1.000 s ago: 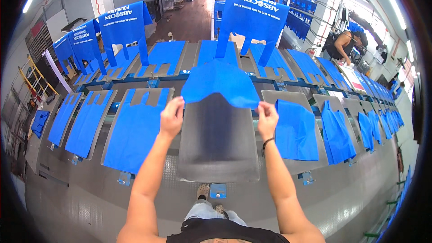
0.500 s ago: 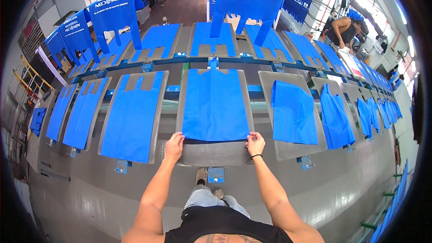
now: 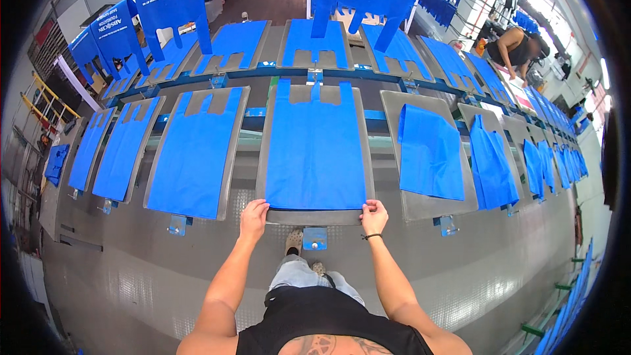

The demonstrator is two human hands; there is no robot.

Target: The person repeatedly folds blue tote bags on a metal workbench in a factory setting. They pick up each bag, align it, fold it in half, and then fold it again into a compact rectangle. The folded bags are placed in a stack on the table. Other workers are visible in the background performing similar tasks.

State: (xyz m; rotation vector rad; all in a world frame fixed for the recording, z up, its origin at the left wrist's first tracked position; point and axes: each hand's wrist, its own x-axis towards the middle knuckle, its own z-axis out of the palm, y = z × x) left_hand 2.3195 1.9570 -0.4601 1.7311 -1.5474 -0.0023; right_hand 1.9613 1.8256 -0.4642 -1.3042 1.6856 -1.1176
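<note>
the blue bag (image 3: 315, 148) now lies flat on the grey pallet (image 3: 315, 217), no longer lifted; your left hand (image 3: 253, 213) and right hand (image 3: 374, 212) each pinch its bottom corner, grip clenched at the pallet's near edge.

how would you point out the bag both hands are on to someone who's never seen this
In the near row of grey pallets, take the one straight ahead of the person. The blue bag on it lies flat and square, handles away, with the left hand and right hand at its bottom corners; the bag to its right sits crooked.
</note>
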